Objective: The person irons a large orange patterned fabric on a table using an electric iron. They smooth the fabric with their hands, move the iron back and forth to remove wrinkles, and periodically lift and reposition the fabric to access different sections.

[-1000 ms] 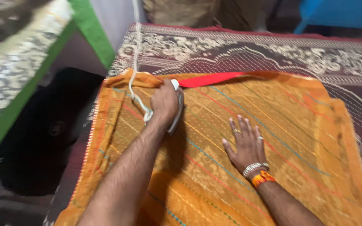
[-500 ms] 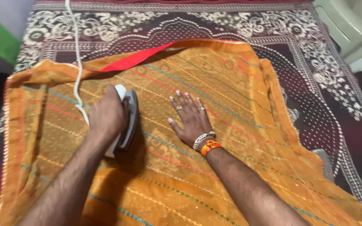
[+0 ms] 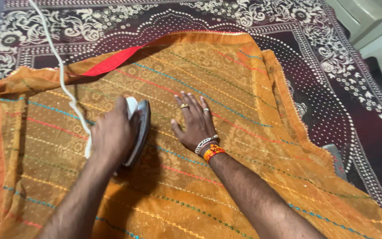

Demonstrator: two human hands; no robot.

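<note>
Your left hand (image 3: 113,135) is closed around the handle of the iron (image 3: 139,128), which stands on the thin, soft orange cloth (image 3: 226,88) near its left side. Your right hand (image 3: 195,121) lies flat with spread fingers just beside it. The cloth looks light and slippery, so I judge it will crease easily; hold it with a flat palm.

Maroon patterned bedcover (image 3: 332,75), white plastic chair (image 3: 376,31) at right

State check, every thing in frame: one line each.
left hand: closed on the iron's handle
right hand: flat, fingers spread on the fabric
iron: soleplate down on the fabric
cord: slack, trailing away
orange fabric: spread out, far edge folded back
patterned rug: laid flat underneath
</note>
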